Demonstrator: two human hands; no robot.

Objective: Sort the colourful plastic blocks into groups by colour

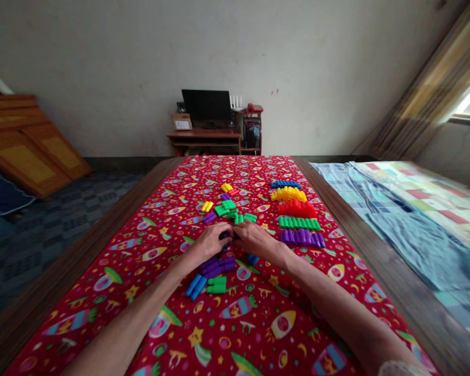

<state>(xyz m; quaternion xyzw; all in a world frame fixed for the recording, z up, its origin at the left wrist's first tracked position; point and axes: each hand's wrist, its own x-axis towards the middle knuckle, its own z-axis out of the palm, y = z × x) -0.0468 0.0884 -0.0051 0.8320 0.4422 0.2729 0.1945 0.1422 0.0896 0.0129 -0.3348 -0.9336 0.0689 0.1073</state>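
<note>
A person's left hand [214,238] grips a purple block [225,236] above a red patterned cloth [254,337], amid loose blocks [224,210]; the right hand's [254,239] hold is unclear. Behind, a cardboard box [181,120], contents hidden, sits on a desk [206,133].

Loose blocks [221,210] on tablecloth [243,334] — block rows [300,223] to their right; desk [203,134] beyond table [122,215], bed [434,193] right, cabinet [31,151] left.

Bare forearms [152,300] extended forward and converging, left hand [212,241] and right hand [254,239] close together, fingers curled inward
</note>
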